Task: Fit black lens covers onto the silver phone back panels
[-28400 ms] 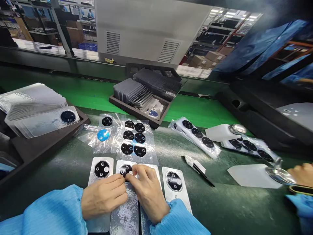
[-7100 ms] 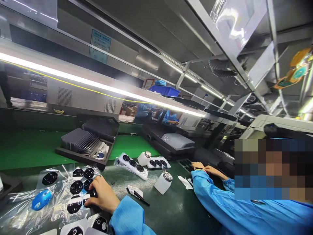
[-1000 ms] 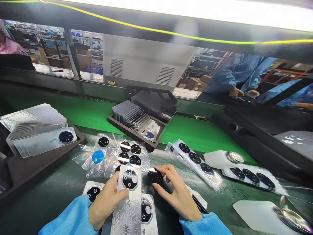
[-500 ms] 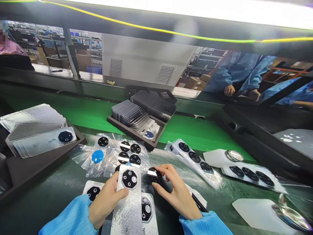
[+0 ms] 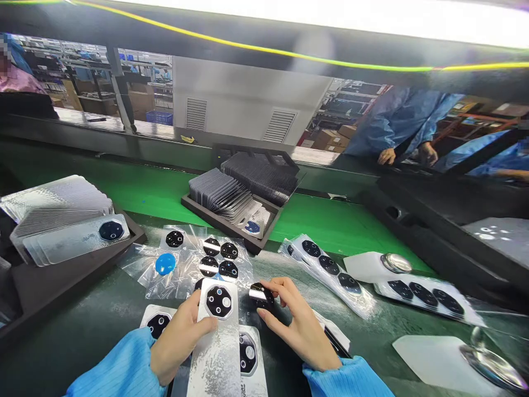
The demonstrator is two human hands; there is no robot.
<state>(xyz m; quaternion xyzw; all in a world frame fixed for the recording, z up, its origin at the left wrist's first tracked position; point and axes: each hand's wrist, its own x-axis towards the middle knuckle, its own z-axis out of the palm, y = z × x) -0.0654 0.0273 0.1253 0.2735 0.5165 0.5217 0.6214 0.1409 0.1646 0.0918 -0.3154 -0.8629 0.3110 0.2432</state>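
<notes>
My left hand (image 5: 179, 336) grips a silver phone back cover (image 5: 215, 347) from its left side, thumb on the front. A black octagonal camera lens plate (image 5: 219, 302) sits at the cover's top end. My right hand (image 5: 300, 325) is curled around a dark round lens plate (image 5: 261, 295) just right of the cover, index finger at its top edge and thumb by its lower edge; the other fingertips are partly hidden. Under and beside the held cover lie more silver back covers, one at left (image 5: 155, 320) and another at right (image 5: 253, 361).
Plastic film (image 5: 140, 270) carries several lens plates and a blue disc (image 5: 165, 264). Right of it lie lens strips (image 5: 328, 266) and white cards with metal knobs (image 5: 395, 263). Cover trays stand at left (image 5: 132, 234) and on the green belt (image 5: 258, 245). Co-workers (image 5: 409, 121) are beyond.
My hands, the held back cover and the lens plate stay practically still. Across the line, a co-worker's hands have shifted slightly. A small blue speck now shows on the green belt at left.
</notes>
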